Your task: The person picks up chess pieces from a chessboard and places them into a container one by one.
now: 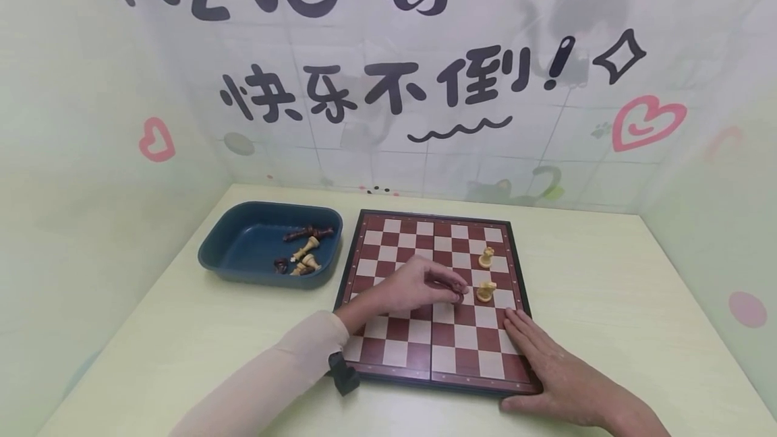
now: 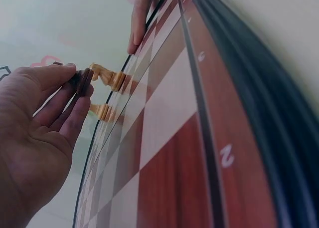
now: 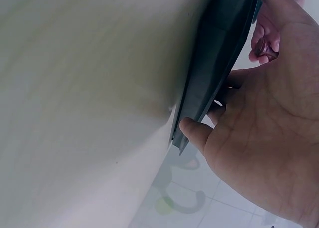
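My left hand (image 1: 409,286) is over the middle of the chessboard (image 1: 419,363), pinching a dark brown chess piece (image 2: 84,82) between thumb and fingertips. Its base shows in the left wrist view, while the fingers cover much of the rest. Just right of those fingertips stands a light knight (image 1: 485,291) on the board. Another light chess piece (image 1: 486,257) stands upright farther back. My right hand (image 1: 564,377) rests at the board's near right corner, fingers laid straight over the right border and thumb by the front edge.
On the left of the table (image 1: 607,275) sits a dark blue tray (image 1: 212,265). Several light and dark chess pieces lie in it, among them a light one (image 1: 305,248) on its side. A printed wall (image 1: 388,160) rises behind the table.
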Available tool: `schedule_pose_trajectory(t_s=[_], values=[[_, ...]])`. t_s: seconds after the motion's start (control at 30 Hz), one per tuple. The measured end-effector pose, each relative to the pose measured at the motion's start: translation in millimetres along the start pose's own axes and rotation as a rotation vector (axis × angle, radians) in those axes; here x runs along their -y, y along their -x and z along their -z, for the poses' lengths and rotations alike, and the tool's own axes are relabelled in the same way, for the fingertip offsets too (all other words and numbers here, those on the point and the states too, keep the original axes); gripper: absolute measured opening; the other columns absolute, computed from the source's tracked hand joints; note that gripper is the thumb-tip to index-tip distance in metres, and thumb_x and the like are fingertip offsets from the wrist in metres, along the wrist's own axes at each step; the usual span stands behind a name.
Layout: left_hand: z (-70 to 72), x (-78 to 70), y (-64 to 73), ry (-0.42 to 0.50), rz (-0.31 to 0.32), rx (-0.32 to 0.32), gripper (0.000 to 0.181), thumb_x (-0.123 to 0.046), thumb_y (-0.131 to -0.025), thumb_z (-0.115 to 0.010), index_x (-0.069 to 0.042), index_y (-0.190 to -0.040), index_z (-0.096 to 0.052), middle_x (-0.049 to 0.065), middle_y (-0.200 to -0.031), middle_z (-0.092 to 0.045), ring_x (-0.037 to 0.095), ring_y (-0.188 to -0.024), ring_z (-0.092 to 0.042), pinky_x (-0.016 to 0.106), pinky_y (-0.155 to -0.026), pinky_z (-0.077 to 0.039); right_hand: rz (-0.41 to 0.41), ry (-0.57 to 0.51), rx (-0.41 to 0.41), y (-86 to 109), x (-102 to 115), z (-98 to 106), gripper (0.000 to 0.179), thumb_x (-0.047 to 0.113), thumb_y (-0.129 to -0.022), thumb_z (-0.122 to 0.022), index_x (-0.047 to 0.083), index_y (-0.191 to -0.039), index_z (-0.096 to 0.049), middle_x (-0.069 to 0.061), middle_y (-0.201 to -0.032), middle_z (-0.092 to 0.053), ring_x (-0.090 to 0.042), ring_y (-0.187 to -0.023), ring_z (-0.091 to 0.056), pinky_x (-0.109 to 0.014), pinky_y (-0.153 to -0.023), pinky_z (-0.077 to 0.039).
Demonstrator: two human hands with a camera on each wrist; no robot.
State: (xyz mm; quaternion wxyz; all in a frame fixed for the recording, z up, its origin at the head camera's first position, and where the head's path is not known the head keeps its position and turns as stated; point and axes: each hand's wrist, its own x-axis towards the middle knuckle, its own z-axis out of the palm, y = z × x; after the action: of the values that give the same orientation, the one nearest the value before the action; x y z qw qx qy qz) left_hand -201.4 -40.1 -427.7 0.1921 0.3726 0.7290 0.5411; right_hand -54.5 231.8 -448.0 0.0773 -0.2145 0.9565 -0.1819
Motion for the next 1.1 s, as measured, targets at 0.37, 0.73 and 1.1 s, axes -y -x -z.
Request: schedule_pose_trajectory(t_s=[0.37,0.73,1.1], values=[[18.9,5.0,12.5,0.044,0.032,-0.088,0.026,-0.001,-0.09,-0.077,0.003,-0.116,-0.074,0.007,-0.109,-0.075,0.014,-0.102,-0.071,0.029,-0.09,-0.056,-0.004,0.001,-0.01,1.4,0,-2,0.115,0.08,-0.081,-0.062,0.008,-0.162,-0.023,-0.004,-0.169,-0.014,-0.025,-0.153,-0.012,-0.035,-0.114,-0.023],[29.1,11.7,25.1,-0.019,0.063,-0.139,0.022,-0.007,-0.094,-0.074,-0.004,-0.116,-0.075,0.002,-0.108,-0.075,0.014,-0.1,-0.071,0.029,-0.089,-0.056,-0.022,-0.018,0.042,0.6,0,-1,0.117,0.082,-0.08,-0.061,0.009,-0.163,-0.021,-0.005,-0.169,-0.014,-0.025,-0.152,-0.012,-0.055,-0.11,-0.038],[41.3,10.6,29.2,-0.019,0.108,-0.177,0.022,-0.007,-0.092,-0.076,-0.004,-0.114,-0.076,0.003,-0.104,-0.076,0.015,-0.098,-0.071,0.029,-0.088,-0.056,-0.026,-0.02,0.037,-0.6,-1,-1,0.117,0.082,-0.08,-0.061,0.01,-0.163,-0.02,-0.004,-0.169,-0.013,-0.025,-0.152,-0.012,-0.056,-0.11,-0.038]])
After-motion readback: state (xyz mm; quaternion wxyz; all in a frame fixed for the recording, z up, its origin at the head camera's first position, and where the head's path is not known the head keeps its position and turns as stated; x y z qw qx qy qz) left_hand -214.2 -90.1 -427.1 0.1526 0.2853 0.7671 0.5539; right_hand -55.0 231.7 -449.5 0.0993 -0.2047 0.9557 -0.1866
